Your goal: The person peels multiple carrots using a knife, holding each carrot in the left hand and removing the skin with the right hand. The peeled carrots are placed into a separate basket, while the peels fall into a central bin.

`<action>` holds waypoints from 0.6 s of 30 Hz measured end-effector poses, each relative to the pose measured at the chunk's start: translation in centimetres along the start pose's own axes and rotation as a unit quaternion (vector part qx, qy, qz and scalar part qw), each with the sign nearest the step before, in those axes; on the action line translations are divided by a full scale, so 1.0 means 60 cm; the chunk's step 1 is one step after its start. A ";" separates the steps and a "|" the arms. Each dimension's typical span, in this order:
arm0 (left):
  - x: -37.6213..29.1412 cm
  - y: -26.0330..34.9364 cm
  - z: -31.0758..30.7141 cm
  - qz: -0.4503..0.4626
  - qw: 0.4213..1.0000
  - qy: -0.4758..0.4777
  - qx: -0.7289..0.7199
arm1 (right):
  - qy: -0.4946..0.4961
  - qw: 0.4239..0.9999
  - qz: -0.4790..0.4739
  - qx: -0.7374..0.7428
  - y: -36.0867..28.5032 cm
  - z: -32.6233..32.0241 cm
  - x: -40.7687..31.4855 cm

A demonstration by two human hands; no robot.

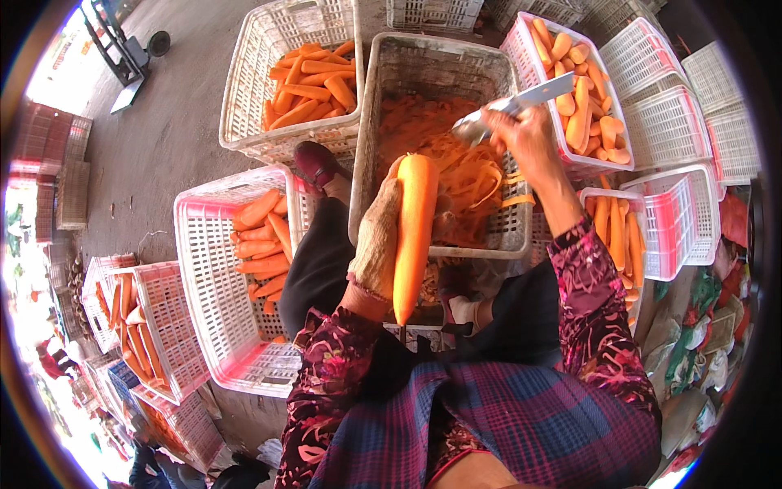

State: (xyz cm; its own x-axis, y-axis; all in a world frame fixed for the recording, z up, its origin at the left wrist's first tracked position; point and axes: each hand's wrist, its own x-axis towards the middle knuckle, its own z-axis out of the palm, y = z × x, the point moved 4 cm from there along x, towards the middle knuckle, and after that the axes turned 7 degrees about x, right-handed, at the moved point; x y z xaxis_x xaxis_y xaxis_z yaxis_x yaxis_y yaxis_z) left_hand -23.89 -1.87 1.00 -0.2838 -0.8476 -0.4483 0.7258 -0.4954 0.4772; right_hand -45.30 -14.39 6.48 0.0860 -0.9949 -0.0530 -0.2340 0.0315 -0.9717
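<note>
My left hand (376, 241), in a worn knit glove, holds a large, smooth orange carrot (415, 226) with its thin end pointing toward me. Bare and to the right, my right hand (524, 137) grips a flat metal peeler (547, 90); its wide end sticks out to the upper right, and its other end, blurred, points down-left. The peeler is apart from the carrot. Beneath both hands stands a grimy plastic crate (437, 252) between my legs. Long carrot peelings (467, 168) lie heaped inside it, with darker orange scraps behind.
Carrots fill part of a crate (247, 116) at upper left and a white-and-pink crate (208, 318) at left. Pale peeled carrots are in a crate (623, 113) at upper right and another (641, 305) below it. Stacked crates (663, 122) stand farther right. A hand truck (125, 58) is at far left.
</note>
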 end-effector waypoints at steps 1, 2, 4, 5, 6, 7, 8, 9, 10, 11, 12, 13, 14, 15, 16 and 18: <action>0.002 0.000 -0.005 0.003 1.000 0.015 -0.008 | -0.079 0.995 0.039 0.051 -0.016 0.022 -0.028; 0.001 0.000 -0.008 0.014 0.999 0.019 -0.030 | -0.157 0.983 0.050 0.079 -0.033 0.051 -0.060; 0.009 0.002 -0.014 0.047 0.998 0.046 -0.018 | -0.291 0.948 0.042 0.123 -0.064 0.108 -0.131; 0.012 0.004 -0.016 0.066 0.996 0.054 -0.012 | -0.356 0.924 0.019 0.139 -0.075 0.132 -0.161; 0.013 0.006 -0.019 0.080 0.994 0.073 0.021 | -0.382 0.913 -0.039 0.141 -0.082 0.153 -0.180; 0.015 0.008 -0.017 0.091 0.992 0.066 0.048 | -0.420 0.899 -0.010 0.120 -0.076 0.156 -0.185; 0.014 0.008 -0.015 0.097 0.991 0.058 0.067 | -0.427 0.894 0.043 0.128 -0.062 0.159 -0.181; 0.014 0.008 -0.014 0.095 0.989 0.066 0.088 | -0.403 0.897 0.111 0.146 -0.044 0.152 -0.174; 0.009 0.007 -0.006 0.094 0.992 0.021 0.077 | -0.343 0.936 0.049 0.056 -0.031 0.134 -0.139; 0.006 0.005 -0.003 0.078 0.991 0.026 0.102 | -0.294 0.956 0.009 0.000 -0.019 0.110 -0.103; -0.001 0.001 0.003 0.057 0.993 0.005 0.099 | -0.224 0.974 0.016 0.015 -0.003 0.083 -0.065; -0.009 -0.004 0.007 0.025 0.995 0.000 0.100 | -0.168 0.982 0.043 0.071 0.012 0.052 -0.028; -0.015 -0.007 0.016 0.007 0.995 -0.041 0.092 | -0.064 0.997 0.006 -0.033 0.022 0.023 0.009; -0.015 -0.006 0.020 0.002 0.996 -0.040 0.075 | 0.027 0.992 -0.047 -0.113 0.026 -0.001 0.032; -0.017 -0.004 0.022 -0.008 0.998 -0.038 0.058 | 0.091 0.988 -0.065 -0.105 0.030 -0.026 0.046; -0.017 -0.001 0.023 -0.015 0.999 -0.023 0.016 | 0.195 0.978 -0.014 -0.078 0.039 -0.055 0.057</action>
State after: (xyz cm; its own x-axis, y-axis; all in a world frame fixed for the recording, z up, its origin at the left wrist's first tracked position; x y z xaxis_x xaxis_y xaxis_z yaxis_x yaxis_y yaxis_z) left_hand -24.47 -1.24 2.48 -0.3348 -0.8398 -0.4273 0.6960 -0.5261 0.4886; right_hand -48.73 -18.03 4.80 -0.2739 -0.9572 0.0939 -0.3848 0.0196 -0.9228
